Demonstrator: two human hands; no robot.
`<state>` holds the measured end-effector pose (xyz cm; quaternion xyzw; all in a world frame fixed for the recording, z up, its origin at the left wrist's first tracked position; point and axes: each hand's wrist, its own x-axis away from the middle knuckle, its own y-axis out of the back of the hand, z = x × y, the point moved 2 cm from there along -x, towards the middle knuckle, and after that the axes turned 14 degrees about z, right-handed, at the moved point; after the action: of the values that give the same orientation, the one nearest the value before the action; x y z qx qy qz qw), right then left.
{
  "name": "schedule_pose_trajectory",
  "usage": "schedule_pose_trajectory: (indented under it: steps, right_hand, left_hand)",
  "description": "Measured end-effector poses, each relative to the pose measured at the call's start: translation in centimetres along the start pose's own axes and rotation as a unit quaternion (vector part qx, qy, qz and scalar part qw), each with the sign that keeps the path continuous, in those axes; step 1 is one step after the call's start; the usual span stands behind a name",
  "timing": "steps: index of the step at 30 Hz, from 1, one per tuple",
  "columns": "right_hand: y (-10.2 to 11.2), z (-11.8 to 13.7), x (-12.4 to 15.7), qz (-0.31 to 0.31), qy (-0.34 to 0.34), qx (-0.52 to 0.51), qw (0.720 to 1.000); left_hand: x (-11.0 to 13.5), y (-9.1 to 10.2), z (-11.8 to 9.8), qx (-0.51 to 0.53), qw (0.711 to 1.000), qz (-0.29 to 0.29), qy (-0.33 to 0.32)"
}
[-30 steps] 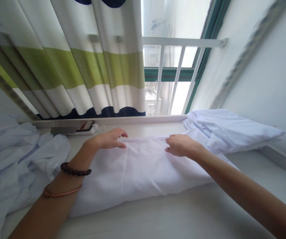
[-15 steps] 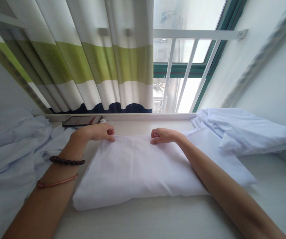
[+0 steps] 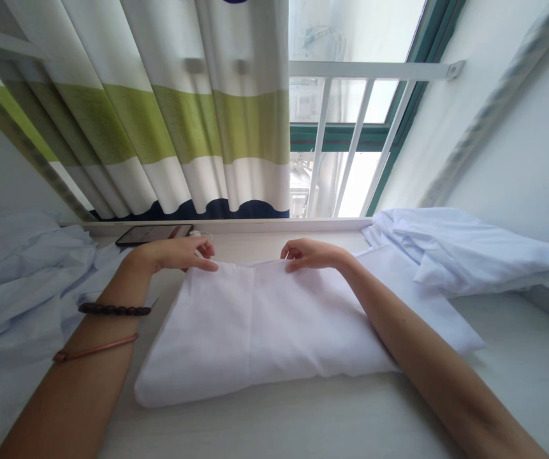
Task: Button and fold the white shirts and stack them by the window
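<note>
A folded white cloth [image 3: 264, 319], with a faint vertical crease or seam down it, lies on the pale surface before me. At its far left corner is my left hand [image 3: 183, 254], its thumb resting on the edge and its fingers loosely curled apart from the thumb. My right hand [image 3: 315, 254] is at the same far edge, further right. Its thumb touches the fabric while the other fingers stand apart above it. The right forearm passes over the cloth's right part. Two bracelets circle the left wrist and forearm.
Crumpled white fabric [image 3: 20, 287] is heaped at the left, and more white fabric [image 3: 465, 248] lies at the right. A phone [image 3: 154, 234] rests near the back ledge [image 3: 322, 225]. Behind hang a striped curtain [image 3: 188, 121] and white window bars [image 3: 353, 146].
The fingers of both hands have loosened and spread away from the thumbs at the cloth's far edge. The view has shifted slightly, and the cloth lies almost where it was.
</note>
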<state>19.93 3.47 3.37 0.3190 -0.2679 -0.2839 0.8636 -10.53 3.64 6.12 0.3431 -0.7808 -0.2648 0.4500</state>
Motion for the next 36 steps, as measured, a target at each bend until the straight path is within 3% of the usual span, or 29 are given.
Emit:
schedule_pose_trajectory:
  steps: [3, 6, 10, 14, 18, 22, 24, 27, 29, 33, 36]
  right_hand:
    - [-0.4, 0.0, -0.2, 0.062, -0.016, 0.050, 0.997]
    - [-0.5, -0.1, -0.3, 0.076, -0.011, 0.067, 0.995]
    - [0.0, 0.0, 0.1, 0.040, -0.012, 0.048, 0.998]
    - [0.7, 0.1, 0.4, -0.023, -0.012, 0.101, 0.995]
    - [0.9, -0.1, 0.5, -0.087, -0.007, 0.122, 0.989]
    - [0.8, -0.6, 0.8, -0.005, -0.019, 0.068, 0.997]
    - [0.9, -0.8, 1.0, 0.014, -0.009, 0.039, 0.999]
    - [1.1, -1.3, 1.0, -0.065, -0.009, 0.008, 0.998]
    - [0.7, -1.8, 0.5, -0.119, -0.041, 0.017, 0.992]
    - [-0.6, -2.7, -0.8, -0.130, -0.082, 0.057, 0.987]
    - [-0.9, -3.2, -1.3, -0.144, -0.075, 0.075, 0.984]
  left_hand:
    - [-0.3, -0.2, 1.3, 0.022, 0.998, 0.044, 0.035]
    - [-0.3, 0.1, 1.7, 0.011, 0.998, 0.059, 0.030]
    - [0.1, 0.6, 1.1, -0.041, 0.999, 0.027, -0.020]
    - [0.8, 1.0, 0.9, -0.009, 0.997, 0.003, -0.078]
    - [0.7, 1.1, 1.6, 0.001, 0.998, -0.012, -0.066]
    - [-0.1, 0.2, 2.0, -0.009, 0.999, 0.034, -0.004]
    - [-0.4, -0.1, 1.9, -0.010, 0.999, 0.033, -0.010]
    - [-0.9, -0.2, 1.9, -0.017, 0.999, 0.005, -0.030]
    - [-1.4, -0.2, 1.7, -0.050, 0.998, -0.022, -0.003]
    - [-2.0, -1.3, -0.9, -0.180, 0.974, -0.102, 0.087]
    - [-1.7, -3.8, -5.1, -0.244, 0.957, -0.144, 0.068]
